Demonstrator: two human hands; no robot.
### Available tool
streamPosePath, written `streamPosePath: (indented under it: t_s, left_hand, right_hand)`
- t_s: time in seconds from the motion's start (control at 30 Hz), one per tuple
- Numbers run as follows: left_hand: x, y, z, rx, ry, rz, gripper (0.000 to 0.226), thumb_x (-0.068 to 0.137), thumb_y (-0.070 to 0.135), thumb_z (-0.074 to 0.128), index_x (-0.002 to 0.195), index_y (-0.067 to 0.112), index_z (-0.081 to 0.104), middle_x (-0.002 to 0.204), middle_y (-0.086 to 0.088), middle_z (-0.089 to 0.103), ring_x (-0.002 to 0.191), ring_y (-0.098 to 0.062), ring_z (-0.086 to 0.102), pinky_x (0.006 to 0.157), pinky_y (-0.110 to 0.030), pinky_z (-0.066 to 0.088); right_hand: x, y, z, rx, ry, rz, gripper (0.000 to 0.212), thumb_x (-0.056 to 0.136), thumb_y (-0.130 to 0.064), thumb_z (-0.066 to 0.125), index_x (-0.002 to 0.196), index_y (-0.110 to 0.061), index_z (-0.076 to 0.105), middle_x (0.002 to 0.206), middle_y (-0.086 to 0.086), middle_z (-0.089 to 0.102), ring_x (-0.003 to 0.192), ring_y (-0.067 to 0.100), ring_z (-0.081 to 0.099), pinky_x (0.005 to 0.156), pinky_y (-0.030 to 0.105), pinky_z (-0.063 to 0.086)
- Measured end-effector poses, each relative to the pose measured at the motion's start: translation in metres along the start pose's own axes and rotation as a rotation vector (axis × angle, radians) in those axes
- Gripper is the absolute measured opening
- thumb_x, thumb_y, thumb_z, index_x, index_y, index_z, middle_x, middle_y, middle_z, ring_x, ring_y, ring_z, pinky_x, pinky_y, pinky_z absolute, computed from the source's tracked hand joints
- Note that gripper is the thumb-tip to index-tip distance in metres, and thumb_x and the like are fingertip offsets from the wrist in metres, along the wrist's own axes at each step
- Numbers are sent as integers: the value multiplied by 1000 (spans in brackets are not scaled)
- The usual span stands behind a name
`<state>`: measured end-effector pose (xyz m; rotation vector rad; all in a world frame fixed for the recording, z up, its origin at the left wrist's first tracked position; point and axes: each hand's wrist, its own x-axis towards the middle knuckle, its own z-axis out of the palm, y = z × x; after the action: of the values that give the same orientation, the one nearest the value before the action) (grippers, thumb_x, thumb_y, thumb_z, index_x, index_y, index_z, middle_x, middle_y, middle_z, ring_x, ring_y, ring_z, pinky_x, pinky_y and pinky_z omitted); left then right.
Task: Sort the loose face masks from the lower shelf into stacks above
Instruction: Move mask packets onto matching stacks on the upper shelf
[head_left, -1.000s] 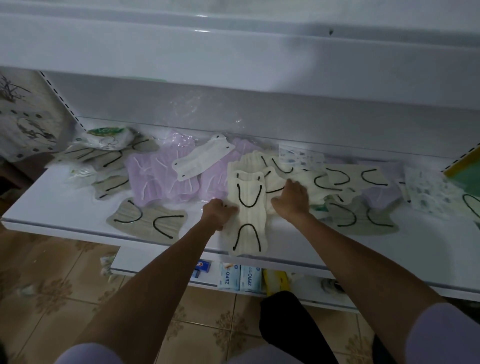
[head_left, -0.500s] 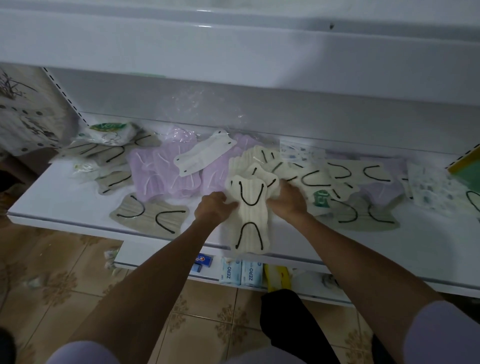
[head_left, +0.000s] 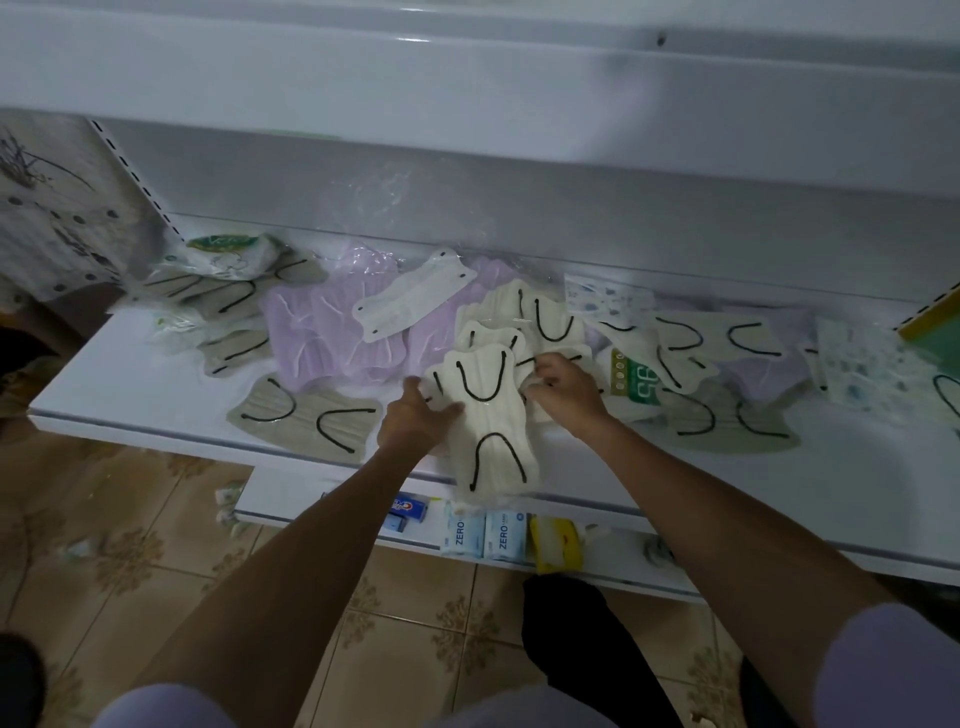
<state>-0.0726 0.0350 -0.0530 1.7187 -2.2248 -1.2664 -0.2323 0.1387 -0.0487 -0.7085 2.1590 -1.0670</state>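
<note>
The right hand (head_left: 566, 389) has moved off the pile (head_left: 545, 317) to grip the cream mask (head_left: 488, 421) — left hand's (head_left: 415, 423) thumb now raised.

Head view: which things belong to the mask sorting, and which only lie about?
Job: cream mask, held by left hand and right hand; lilac masks; grey mask; patterned masks.
Lying about: ZERO boxes; yellow pack; blue box.

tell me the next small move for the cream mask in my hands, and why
Probably slide the cream mask up onto the fanned cream masks and square the edges. The left hand grips its left edge, the right hand pinches the fanned ones, and its lower end overhangs the shelf front.
</note>
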Motion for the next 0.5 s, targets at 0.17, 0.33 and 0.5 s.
streamPosePath:
  t_s: [0.17, 0.33, 0.5]
  left_hand:
    - [-7, -9, -10, 93, -42, 16, 48, 82, 47, 63, 110, 8, 57, 110, -13, 62, 98, -28, 62, 88, -40, 53]
    - [-11, -15, -6, -58, 9, -37, 36, 84, 36, 65, 101, 4, 58, 105, -16, 60, 99, -31, 60, 88, -40, 51]
    - [-18, -8, 1, 2, -69, -20, 53, 90, 46, 54, 120, 2, 51, 120, -19, 56, 109, -32, 55, 92, -38, 48]
  right_hand:
    - [-9, -1, 14, 27, 108, -60, 40, 75, -7, 63, 114, -9, 57, 110, 3, 57, 107, 22, 55, 85, 31, 47]
    - [-21, 15, 21, -114, 272, 273, 38, 88, -25, 55, 111, 6, 56, 114, 21, 60, 100, 32, 60, 77, 34, 49]
    - [-25, 23, 24, 299, 60, 417, 57, 65, -37, 78, 107, -2, 61, 102, 10, 65, 89, 24, 63, 77, 35, 56]
